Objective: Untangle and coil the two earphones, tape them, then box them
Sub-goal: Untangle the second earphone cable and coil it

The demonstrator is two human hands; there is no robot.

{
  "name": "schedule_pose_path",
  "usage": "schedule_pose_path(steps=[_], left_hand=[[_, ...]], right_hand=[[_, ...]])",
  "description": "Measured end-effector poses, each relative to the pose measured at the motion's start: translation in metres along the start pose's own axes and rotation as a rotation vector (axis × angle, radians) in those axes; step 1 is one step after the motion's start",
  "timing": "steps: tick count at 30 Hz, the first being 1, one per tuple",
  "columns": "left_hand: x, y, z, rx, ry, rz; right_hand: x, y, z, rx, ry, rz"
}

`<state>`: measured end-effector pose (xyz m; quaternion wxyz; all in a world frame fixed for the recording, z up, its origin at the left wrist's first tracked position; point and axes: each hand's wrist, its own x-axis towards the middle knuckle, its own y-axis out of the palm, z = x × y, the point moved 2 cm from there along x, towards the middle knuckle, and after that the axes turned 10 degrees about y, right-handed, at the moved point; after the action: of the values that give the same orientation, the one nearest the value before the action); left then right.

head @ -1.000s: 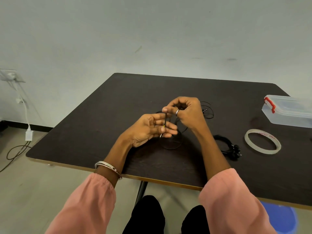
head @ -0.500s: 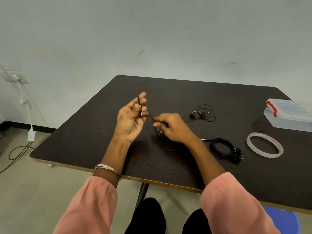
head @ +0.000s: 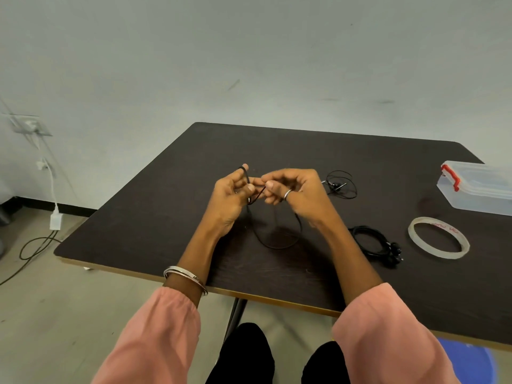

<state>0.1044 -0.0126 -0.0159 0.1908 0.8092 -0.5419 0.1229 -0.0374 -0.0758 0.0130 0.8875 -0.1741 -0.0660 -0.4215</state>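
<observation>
- Nearest: coiled earphone [head: 372, 241] + tape roll [head: 439, 237] on table [head: 144, 214], right side.
- Mid: left hand [head: 231, 196] & right hand [head: 293, 189] both pinch cable [head: 277, 236]; loop hangs to tabletop.
- Far: its earbuds [head: 339, 185] right of hands; 1 lidded box [head: 478, 188] far right.
- Count: 2 earphones, 1 roll.

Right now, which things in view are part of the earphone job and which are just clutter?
Job:
- black earphone cable held in the left hand and right hand
- coiled earphone on the table
- tape roll
- clear box with red latch

Lying about:
- charger and cords by the wall
- blue stool
</observation>
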Motion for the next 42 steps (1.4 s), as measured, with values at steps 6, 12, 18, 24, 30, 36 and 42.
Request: schedule_pose_path(steps=[6, 12, 18, 24, 30, 36, 42], left_hand=[[-0.005, 0.007, -0.005, -0.03, -0.034, 0.234], [-0.014, 0.012, -0.007, -0.02, -0.123, 0.394], [-0.015, 0.007, -0.006, -0.134, -0.154, 0.445], [-0.004, -0.001, -0.013, -0.496, -0.081, 0.211], [0.007, -0.024, -0.013, -0.758, -0.01, -0.152], [0.006, -0.024, -0.012, -0.686, 0.001, -0.334], [0.008, -0.017, -0.002, -0.244, 0.005, -0.311]], right_hand=[[-0.001, -0.008, 0.005, 0.1, -0.041, -0.11], [0.005, -0.014, 0.001, 0.021, -0.074, -0.187], [0.01, -0.014, -0.007, 0.065, -0.036, -0.233], [0.014, -0.009, -0.018, -0.085, 0.024, -0.164], [0.005, 0.022, -0.023, -0.671, -0.164, 0.118], [0.001, 0.033, -0.017, -1.006, -0.238, 0.198], [0.002, 0.026, -0.014, -0.865, -0.283, 0.128]])
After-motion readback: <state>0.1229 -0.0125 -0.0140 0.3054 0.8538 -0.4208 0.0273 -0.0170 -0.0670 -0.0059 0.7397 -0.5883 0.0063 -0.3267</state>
